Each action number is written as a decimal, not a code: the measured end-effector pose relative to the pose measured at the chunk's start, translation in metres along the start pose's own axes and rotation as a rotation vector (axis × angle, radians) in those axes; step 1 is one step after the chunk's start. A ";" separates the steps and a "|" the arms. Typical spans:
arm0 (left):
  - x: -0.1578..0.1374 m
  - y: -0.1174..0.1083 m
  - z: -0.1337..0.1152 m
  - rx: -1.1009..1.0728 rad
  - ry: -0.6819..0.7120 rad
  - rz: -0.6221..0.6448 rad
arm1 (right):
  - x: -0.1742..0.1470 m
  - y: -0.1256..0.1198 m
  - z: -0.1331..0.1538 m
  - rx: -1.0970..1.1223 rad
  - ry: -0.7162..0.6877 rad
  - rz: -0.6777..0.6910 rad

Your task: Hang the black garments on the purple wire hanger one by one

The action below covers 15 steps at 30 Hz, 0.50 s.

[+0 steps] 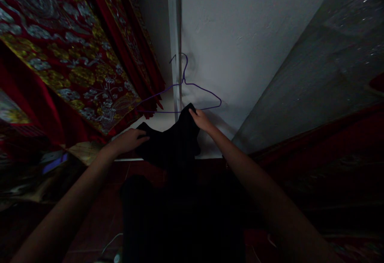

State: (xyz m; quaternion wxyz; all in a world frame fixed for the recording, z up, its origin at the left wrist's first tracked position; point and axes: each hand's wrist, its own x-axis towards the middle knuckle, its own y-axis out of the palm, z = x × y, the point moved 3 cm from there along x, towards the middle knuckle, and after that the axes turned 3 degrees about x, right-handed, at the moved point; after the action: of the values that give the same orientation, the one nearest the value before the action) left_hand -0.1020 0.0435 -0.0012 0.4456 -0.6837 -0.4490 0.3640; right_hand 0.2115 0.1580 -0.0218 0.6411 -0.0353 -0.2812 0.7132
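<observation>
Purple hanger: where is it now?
In the head view, the purple hanger is just above centre, in front of the pale wall, its left end by the red fabric, its lower bar near the right hand.

Room before pale wall (258,27) right of hanger (184,80); embroidered cloth (84,75) (red, fringed) blocks left.

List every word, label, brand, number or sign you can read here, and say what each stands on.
None can be read.
Patterned red cloth: ornament, no legible lettering.
Black cloth and purple hanger: no text visible.
Blue item at left: too dark and blurred to tell.
</observation>
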 end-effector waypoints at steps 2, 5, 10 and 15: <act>0.001 0.001 0.008 0.023 -0.025 0.027 | -0.008 -0.006 -0.007 0.015 -0.004 -0.008; 0.000 -0.009 0.014 0.020 -0.016 0.024 | -0.028 -0.033 -0.006 0.001 -0.051 -0.004; 0.003 -0.052 -0.009 0.022 0.139 -0.146 | -0.052 -0.080 0.021 -0.141 -0.079 0.002; 0.016 -0.083 -0.072 -0.032 0.357 -0.392 | -0.063 -0.078 0.041 -0.161 -0.071 0.077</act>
State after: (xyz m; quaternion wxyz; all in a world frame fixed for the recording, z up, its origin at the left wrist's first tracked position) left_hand -0.0556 0.0548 0.0989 0.5690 -0.6439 -0.4927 0.1370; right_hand 0.2754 0.0858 0.0274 0.5978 -0.0726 -0.3586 0.7133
